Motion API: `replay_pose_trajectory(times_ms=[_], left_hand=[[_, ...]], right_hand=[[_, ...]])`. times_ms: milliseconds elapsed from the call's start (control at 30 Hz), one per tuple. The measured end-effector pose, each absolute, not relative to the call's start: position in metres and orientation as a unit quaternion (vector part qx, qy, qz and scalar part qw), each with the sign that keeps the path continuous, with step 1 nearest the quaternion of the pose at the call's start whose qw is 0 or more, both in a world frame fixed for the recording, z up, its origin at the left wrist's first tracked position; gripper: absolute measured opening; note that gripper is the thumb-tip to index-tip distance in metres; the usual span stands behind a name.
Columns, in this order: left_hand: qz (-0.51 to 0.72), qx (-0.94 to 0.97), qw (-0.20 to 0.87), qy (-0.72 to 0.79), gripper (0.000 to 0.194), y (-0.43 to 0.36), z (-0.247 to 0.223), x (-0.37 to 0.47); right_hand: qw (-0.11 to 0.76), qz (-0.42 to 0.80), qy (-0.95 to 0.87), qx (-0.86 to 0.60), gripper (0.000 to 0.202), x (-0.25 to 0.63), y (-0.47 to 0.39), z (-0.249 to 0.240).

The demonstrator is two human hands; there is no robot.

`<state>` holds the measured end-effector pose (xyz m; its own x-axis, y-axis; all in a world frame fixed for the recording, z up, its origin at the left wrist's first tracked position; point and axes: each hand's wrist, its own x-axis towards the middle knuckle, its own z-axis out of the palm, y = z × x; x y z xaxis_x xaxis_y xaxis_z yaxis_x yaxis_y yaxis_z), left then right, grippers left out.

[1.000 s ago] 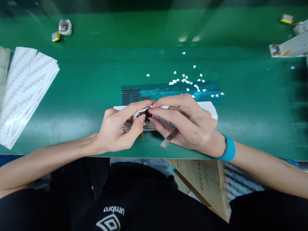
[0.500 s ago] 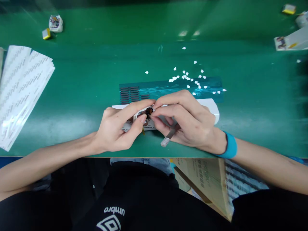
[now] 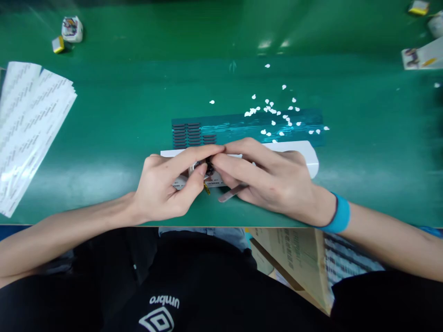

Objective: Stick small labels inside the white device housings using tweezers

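Note:
My left hand grips a small white housing between thumb and index finger. Dark parts and wires show inside its open face, and a short yellow piece pokes out below it. My right hand meets it from the right, fingertips pinched at the housing's edge; what lies between them is hidden. A flat grey metal tool is tucked in this hand, its blunt end sticking out toward the lower left. Beneath both hands lies a white strip with printed backing.
Behind the hands, a blue film sheet carries rows of dark strips. Several small white stickers are scattered there. Printed white sheets lie left. Another white housing and a yellow-edged battery sit far left; a similar battery is far right.
My right hand has turned over the housing, its fingers now covering more of the opening. The metal tool's end has swung left and up. The left hand has barely shifted.

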<state>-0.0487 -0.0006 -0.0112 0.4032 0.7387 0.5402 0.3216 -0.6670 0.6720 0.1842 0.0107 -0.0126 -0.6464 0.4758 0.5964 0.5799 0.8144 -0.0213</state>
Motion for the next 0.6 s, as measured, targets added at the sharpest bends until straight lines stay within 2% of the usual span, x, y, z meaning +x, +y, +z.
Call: replay_pose_trajectory(times_ms=[100, 167, 267, 333, 433, 600], left_hand=[[0.419, 0.798, 0.255, 0.351, 0.026, -0.0017, -0.0068, -0.0504], [0.409, 0.790, 0.268, 0.370, 0.026, -0.0022, -0.0035, -0.0525], [0.422, 0.780, 0.286, 0.364, 0.025, -0.0014, -0.0010, -0.0548], [0.427, 0.781, 0.291, 0.351, 0.025, -0.0001, -0.0009, -0.0551], [0.421, 0.791, 0.282, 0.343, 0.023, 0.0017, -0.0017, -0.0542], [0.413, 0.791, 0.295, 0.342, 0.022, 0.0040, -0.0033, -0.0538]], right_hand=[[0.301, -0.046, -0.910, -0.281, 0.023, 0.1851, 0.0090, -0.0094], [0.343, -0.012, -0.899, -0.272, 0.027, 0.1853, 0.0086, -0.0091], [0.393, 0.008, -0.876, -0.280, 0.019, 0.1849, 0.0095, -0.0095], [0.399, 0.025, -0.869, -0.290, 0.017, 0.1848, 0.0110, -0.0093], [0.400, 0.061, -0.866, -0.292, 0.025, 0.1853, 0.0139, -0.0091], [0.415, 0.039, -0.864, -0.282, 0.021, 0.1850, 0.0168, -0.0102]])
